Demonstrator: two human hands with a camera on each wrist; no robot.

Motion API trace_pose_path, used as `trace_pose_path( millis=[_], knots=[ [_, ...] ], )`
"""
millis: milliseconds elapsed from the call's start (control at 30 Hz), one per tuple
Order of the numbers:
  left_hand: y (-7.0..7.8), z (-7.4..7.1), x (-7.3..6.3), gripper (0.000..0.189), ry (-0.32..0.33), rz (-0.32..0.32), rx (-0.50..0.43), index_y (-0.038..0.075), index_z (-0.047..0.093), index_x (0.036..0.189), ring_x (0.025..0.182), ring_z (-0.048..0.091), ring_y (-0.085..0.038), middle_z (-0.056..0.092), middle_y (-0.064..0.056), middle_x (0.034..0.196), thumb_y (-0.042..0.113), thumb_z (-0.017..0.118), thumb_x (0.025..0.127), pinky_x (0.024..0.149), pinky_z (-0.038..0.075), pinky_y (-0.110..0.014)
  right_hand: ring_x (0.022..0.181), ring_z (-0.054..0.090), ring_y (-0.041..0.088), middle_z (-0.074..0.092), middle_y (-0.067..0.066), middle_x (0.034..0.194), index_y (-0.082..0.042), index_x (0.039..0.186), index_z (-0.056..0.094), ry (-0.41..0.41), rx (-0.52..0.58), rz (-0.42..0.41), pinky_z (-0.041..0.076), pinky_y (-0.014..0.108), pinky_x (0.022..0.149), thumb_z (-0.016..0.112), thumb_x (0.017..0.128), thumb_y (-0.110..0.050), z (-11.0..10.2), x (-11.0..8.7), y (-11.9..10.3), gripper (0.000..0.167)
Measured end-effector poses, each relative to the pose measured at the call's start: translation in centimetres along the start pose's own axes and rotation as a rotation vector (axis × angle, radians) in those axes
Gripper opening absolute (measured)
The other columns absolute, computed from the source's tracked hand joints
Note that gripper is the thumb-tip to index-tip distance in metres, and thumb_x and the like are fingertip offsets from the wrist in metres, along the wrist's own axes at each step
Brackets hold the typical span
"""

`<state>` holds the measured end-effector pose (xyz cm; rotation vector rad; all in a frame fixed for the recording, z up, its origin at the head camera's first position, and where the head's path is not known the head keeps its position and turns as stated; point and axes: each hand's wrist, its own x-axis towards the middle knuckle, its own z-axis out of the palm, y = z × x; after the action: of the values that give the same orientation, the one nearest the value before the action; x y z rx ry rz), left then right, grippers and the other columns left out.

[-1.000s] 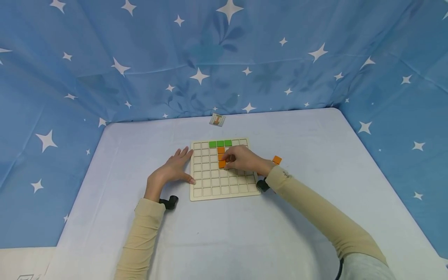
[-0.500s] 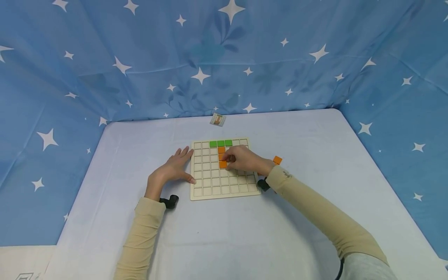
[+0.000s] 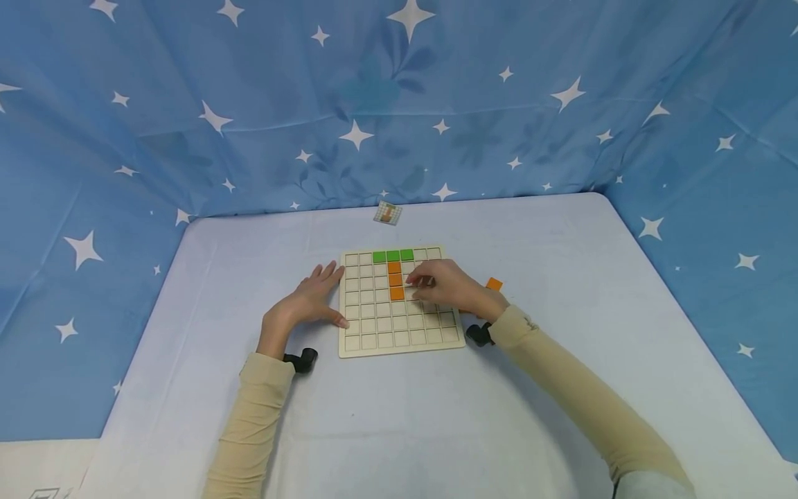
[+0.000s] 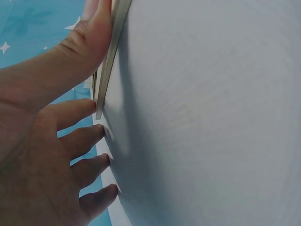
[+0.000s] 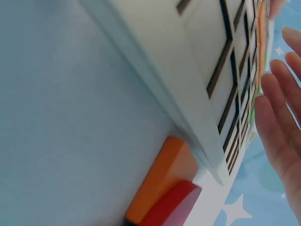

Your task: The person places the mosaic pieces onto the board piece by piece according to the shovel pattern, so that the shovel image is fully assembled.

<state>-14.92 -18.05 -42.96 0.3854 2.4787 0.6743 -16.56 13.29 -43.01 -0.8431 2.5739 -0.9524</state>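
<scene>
A pale gridded board (image 3: 369, 341) lies on the white table. Three green tiles (image 3: 393, 256) line its far row, and a column of three orange tiles (image 3: 396, 280) runs down from the middle one. My left hand (image 3: 309, 298) rests with spread fingers at the board's left side; in the left wrist view its thumb (image 4: 91, 42) lies against the board edge (image 4: 113, 56). Over the board, just right of the orange column, hovers my right hand (image 3: 445, 283), fingers loosely bent and nothing seen between them. The right wrist view shows those fingers (image 5: 277, 127) above the grid.
Beside the board's right edge lies a loose orange tile (image 3: 494, 284), partly behind the right wrist. An orange block (image 5: 162, 174) and a red piece (image 5: 175, 205) show close up in the right wrist view. A small patterned card (image 3: 388, 213) lies near the table's far edge.
My right hand has drawn back to the right from the lowest orange tile, which stays in its cell. The left hand has kept its place.
</scene>
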Motion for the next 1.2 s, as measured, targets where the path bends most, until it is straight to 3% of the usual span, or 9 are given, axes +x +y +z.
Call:
trace_pose_path(
  millis=[467, 867, 1200],
  knots=[
    [-0.2, 0.2, 0.1, 0.118, 0.001, -0.007, 0.011, 0.003, 0.013, 0.165, 0.159, -0.006, -0.042, -0.001, -0.02, 0.173, 0.03, 0.09, 0.08, 0.129, 0.002, -0.059, 0.093, 0.068, 0.021, 0.075, 0.01, 0.113, -0.001, 0.117, 0.075, 0.117, 0.017, -0.011, 0.06, 0.037, 0.082, 0.074, 0.092, -0.004, 0.0, -2.5, 0.5, 0.025],
    [0.1, 0.2, 0.3, 0.118, -0.007, -0.009, 0.009, 0.005, 0.012, 0.166, 0.159, -0.007, -0.041, -0.002, -0.018, 0.173, 0.031, 0.089, 0.081, 0.129, 0.001, -0.058, 0.08, 0.061, 0.017, 0.074, 0.009, 0.104, -0.002, 0.113, 0.075, 0.157, -0.012, 0.039, 0.052, 0.029, 0.068, 0.075, 0.092, -0.006, -1.0, -3.9, 0.8, 0.021],
    [0.1, 0.0, 0.3, 0.117, 0.0, -0.005, 0.007, 0.003, 0.014, 0.165, 0.159, -0.006, -0.042, 0.0, -0.02, 0.173, 0.03, 0.09, 0.08, 0.129, 0.001, -0.059, 0.085, 0.064, 0.021, 0.075, 0.012, 0.109, -0.002, 0.111, 0.076, 0.177, 0.015, 0.052, 0.055, 0.033, 0.073, 0.076, 0.092, -0.007, -2.0, -4.4, 1.3, 0.02]
  ],
)
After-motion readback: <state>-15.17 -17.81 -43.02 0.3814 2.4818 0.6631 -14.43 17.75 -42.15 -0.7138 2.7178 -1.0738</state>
